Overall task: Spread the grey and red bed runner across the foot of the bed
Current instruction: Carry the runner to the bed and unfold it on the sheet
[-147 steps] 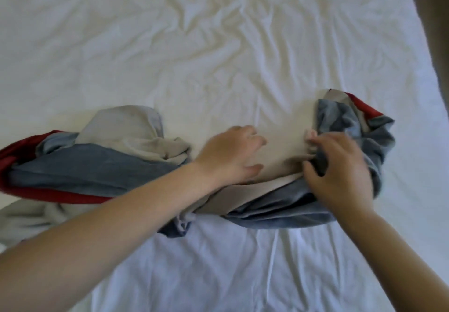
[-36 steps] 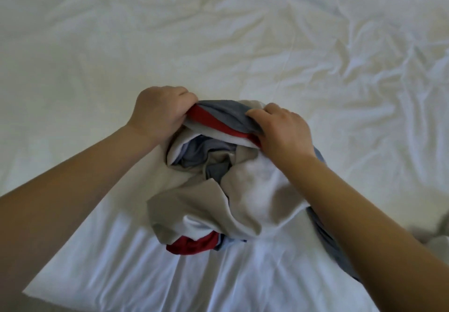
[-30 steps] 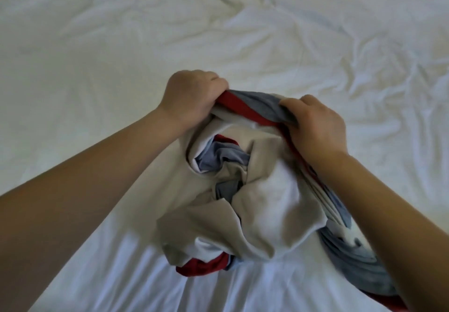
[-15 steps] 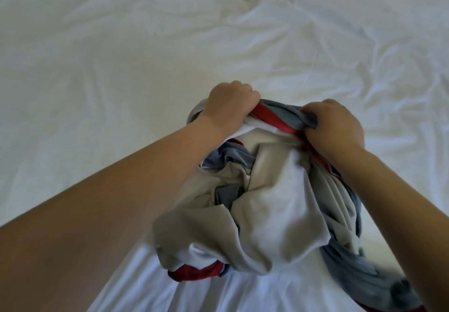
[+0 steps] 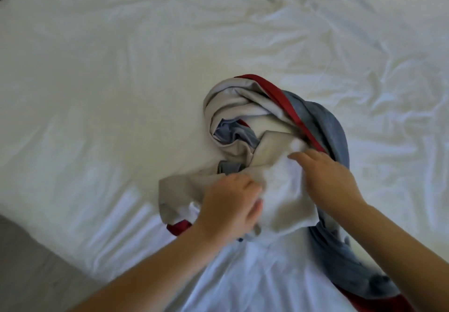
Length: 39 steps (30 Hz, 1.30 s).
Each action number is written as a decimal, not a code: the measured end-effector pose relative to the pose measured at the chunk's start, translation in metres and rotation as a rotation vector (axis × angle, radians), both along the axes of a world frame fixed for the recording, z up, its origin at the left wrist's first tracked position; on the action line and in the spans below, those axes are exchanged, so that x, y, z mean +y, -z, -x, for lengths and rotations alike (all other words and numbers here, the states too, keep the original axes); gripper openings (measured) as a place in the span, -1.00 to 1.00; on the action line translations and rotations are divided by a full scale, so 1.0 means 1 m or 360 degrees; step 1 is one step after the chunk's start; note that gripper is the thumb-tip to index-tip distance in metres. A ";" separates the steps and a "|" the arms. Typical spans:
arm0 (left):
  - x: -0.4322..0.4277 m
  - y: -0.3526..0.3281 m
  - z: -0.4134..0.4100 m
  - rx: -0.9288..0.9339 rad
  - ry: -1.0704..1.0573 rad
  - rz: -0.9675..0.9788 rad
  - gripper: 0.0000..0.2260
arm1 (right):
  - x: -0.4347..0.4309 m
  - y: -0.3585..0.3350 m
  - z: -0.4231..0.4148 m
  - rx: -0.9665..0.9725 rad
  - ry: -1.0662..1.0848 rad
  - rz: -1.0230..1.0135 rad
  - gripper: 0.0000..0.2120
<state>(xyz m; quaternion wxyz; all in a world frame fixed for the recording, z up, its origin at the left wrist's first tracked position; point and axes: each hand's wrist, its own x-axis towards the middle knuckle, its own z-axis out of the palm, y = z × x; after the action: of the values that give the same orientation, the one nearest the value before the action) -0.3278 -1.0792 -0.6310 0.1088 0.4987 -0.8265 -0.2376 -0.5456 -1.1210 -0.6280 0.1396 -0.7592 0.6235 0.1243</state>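
Spreading has barely begun: the grey and red bed runner [image 5: 267,117] lies bunched in a twisted heap on the white sheet [image 5: 121,92], close to the near edge of the bed [image 5: 80,243]. Its pale lining is turned up, a red border curls round the far side, and a blue-grey tail trails off toward the lower right of the view. None of it lies flat across the bed, so the whole job of untangling it, finding the ends and drawing it out is left to do. Both forearms reach in from below, with the hands low over the near side of the heap and close together. The left hand [image 5: 228,207] has its fingers [image 5: 250,190] curled into a fold of the pale lining, gripping it. The right hand [image 5: 325,178] lies on the lining with its fingers [image 5: 301,158] stretched forward; motion blur hides the thumb, so I cannot tell whether it pinches the cloth or only presses it
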 end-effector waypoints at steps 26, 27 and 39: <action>-0.007 0.004 -0.093 -0.0066 -0.0023 0.0576 -0.76 | 0.015 -0.016 -0.090 -0.0146 -0.0419 0.0213 -0.57; -0.011 -0.001 -0.105 -0.0101 -0.0032 0.0597 -0.76 | 0.012 -0.019 -0.101 -0.0204 -0.0402 0.0269 -0.58; -0.064 -0.039 -0.257 -0.0337 -0.0331 0.0604 -0.74 | -0.059 -0.034 -0.266 -0.0347 -0.0527 0.0653 -0.83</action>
<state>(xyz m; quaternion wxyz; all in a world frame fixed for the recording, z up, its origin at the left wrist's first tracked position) -0.0713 -1.1434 -0.5922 0.1372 0.5737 -0.8074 -0.0118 -0.2799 -1.1803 -0.5941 0.0271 -0.8719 0.4845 -0.0657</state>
